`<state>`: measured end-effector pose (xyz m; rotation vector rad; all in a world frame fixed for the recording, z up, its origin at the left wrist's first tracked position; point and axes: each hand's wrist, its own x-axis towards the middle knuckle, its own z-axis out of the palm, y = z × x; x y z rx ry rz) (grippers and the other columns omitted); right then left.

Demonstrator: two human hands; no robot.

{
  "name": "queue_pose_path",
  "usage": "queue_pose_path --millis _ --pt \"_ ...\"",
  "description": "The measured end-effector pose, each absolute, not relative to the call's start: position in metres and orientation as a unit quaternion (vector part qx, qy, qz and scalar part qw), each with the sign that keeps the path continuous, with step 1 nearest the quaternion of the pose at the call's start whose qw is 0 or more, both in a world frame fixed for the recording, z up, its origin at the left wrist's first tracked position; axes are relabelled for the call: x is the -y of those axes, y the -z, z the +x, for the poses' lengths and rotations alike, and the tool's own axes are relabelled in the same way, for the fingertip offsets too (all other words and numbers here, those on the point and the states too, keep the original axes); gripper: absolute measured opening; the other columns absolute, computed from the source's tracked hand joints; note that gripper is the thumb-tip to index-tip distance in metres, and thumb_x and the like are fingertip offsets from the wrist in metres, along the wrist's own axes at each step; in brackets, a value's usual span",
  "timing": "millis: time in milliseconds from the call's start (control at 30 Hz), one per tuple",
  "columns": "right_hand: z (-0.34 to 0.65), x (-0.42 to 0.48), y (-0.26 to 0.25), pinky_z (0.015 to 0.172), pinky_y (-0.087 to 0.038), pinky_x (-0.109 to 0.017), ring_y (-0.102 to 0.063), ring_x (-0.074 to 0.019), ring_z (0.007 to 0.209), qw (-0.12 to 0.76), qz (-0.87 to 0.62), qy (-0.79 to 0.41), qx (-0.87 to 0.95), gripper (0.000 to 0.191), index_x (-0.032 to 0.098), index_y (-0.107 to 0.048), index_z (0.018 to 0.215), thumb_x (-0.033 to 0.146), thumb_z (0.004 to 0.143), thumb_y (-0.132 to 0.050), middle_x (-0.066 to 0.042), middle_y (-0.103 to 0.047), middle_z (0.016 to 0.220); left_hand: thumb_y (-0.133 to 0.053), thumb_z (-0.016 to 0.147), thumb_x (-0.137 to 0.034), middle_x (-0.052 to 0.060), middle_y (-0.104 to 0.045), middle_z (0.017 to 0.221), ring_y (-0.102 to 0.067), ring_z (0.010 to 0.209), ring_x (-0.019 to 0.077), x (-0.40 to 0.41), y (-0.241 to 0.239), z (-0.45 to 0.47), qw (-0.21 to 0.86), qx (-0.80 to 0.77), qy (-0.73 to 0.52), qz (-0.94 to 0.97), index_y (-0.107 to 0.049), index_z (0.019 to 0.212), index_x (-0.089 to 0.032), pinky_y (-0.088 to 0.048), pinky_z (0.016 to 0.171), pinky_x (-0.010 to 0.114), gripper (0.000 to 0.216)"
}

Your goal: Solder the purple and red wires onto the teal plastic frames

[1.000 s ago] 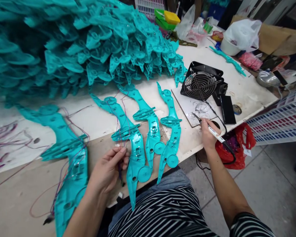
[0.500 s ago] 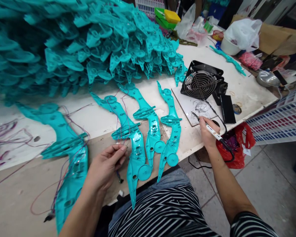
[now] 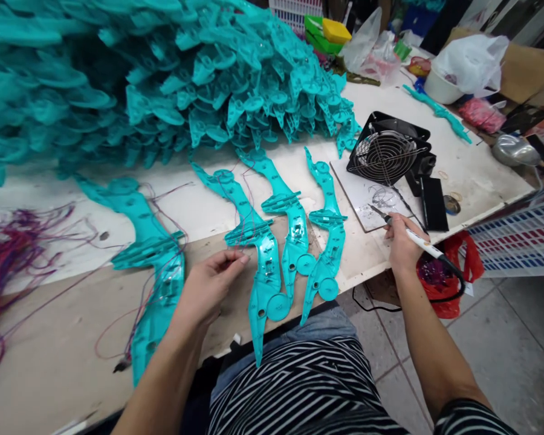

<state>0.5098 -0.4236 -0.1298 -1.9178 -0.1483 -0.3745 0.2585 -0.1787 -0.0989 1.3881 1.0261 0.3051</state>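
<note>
My right hand (image 3: 405, 241) grips a white-handled soldering iron (image 3: 424, 243), its tip pointing left over a small white board (image 3: 360, 208) with a tangle of thin solder wire (image 3: 384, 196). My left hand (image 3: 213, 281) is closed in a pinch on thin red and purple wires (image 3: 252, 208), whose ends are hidden by the fingers. These wires run across a teal plastic piece (image 3: 266, 260) just right of that hand. Two similar teal pieces (image 3: 295, 226) (image 3: 330, 241) lie farther right. Left of the hand rests another teal piece (image 3: 152, 226) with loose wires over it.
A large heap of teal pieces (image 3: 163, 78) covers the table's back left. Purple and red wires (image 3: 16, 260) lie at the left edge. A black fan (image 3: 385, 151) stands behind the board, beside a black phone-like slab (image 3: 434, 204). A red bag (image 3: 469, 260) hangs below the table edge.
The view has shifted left, so things sit farther right. The soldering iron stays in my right hand over the board; my left hand keeps its pinch beside the teal piece.
</note>
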Motion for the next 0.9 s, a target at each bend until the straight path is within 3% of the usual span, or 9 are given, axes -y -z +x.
queue_pose_path --millis 267,400,500,633,900 --pt "0.463 0.406 0.112 0.048 -0.043 -0.027 -0.050 -0.0115 0.046 0.677 -0.710 0.119 0.149 0.017 0.018 -0.074 0.077 0.033 0.079 -0.066 0.006 -0.049 0.047 -0.081 0.059 -0.040 0.002 -0.065 0.069 -0.053 0.065 0.0133 0.182 0.124 0.265 0.688 -0.396 -0.167 0.585 -0.070 0.068 -0.016 -0.040 0.059 0.023 0.028" --pt "0.414 0.397 0.105 0.052 -0.050 -0.030 -0.062 -0.0149 0.057 0.591 -0.759 0.021 0.273 0.016 0.022 -0.076 0.089 0.032 0.084 -0.065 -0.001 -0.069 0.070 -0.076 0.067 -0.034 0.001 -0.064 0.069 -0.052 0.063 0.0124 0.183 0.132 0.266 0.674 -0.374 -0.181 0.611 -0.070 0.072 -0.016 -0.040 0.060 0.024 0.020" --pt "0.388 0.387 0.100 0.062 -0.057 -0.032 -0.069 -0.0177 0.071 0.534 -0.744 -0.003 0.401 0.016 0.025 -0.076 0.096 0.023 0.085 -0.064 -0.003 -0.076 0.085 -0.073 0.071 -0.024 0.000 -0.064 0.067 -0.051 0.062 0.0123 0.185 0.129 0.267 0.645 -0.360 -0.180 0.650 -0.069 0.068 -0.016 -0.039 0.060 0.024 0.009" --pt "0.375 0.374 0.100 0.068 -0.059 -0.031 -0.071 -0.0167 0.076 0.524 -0.688 0.011 0.503 0.026 0.025 -0.074 0.103 0.010 0.085 -0.062 -0.002 -0.077 0.086 -0.072 0.071 -0.015 0.001 -0.062 0.069 -0.052 0.065 0.0126 0.186 0.126 0.268 0.593 -0.340 -0.181 0.707 -0.069 0.065 -0.017 -0.039 0.062 0.024 0.007" --pt "0.374 0.368 0.107 0.071 -0.058 -0.031 -0.070 -0.0167 0.076 0.505 -0.680 0.007 0.532 0.024 0.021 -0.074 0.104 0.009 0.087 -0.062 -0.004 -0.077 0.085 -0.069 0.075 -0.012 0.000 -0.058 0.073 -0.052 0.067 0.0127 0.187 0.133 0.267 0.533 -0.310 -0.172 0.768 -0.068 0.070 -0.017 -0.041 0.063 0.024 0.007"
